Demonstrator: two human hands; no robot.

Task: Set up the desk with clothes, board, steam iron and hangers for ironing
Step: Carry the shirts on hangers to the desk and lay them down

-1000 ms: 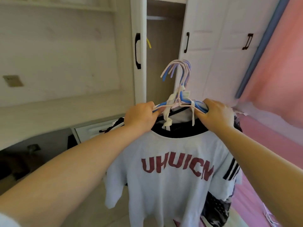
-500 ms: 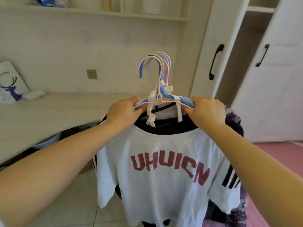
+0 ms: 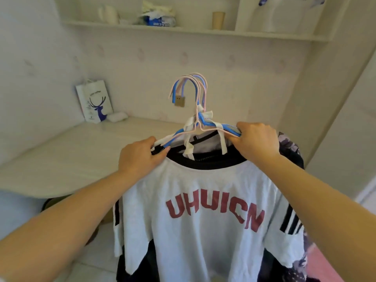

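Both hands, left hand point(image 3: 140, 157) and right hand point(image 3: 255, 142), were clenched around the bundled pink-and-blue wire hangers point(image 3: 196, 127) mid-frame. The white lettered T-shirt point(image 3: 203, 210) and the darker clothes behind hung heavy. A loosened fist could spill them short of the pale desk point(image 3: 71, 151) at left.

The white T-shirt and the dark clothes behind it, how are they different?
The white T-shirt hangs in front and shows whole; the dark clothes hang behind it and only peek out at the edges. The white T-shirt has red letters and black sleeve stripes; the dark clothes look patterned, with pale blotches. Both hang from the bundle of hangers that the left hand and right hand grip by the shoulders.
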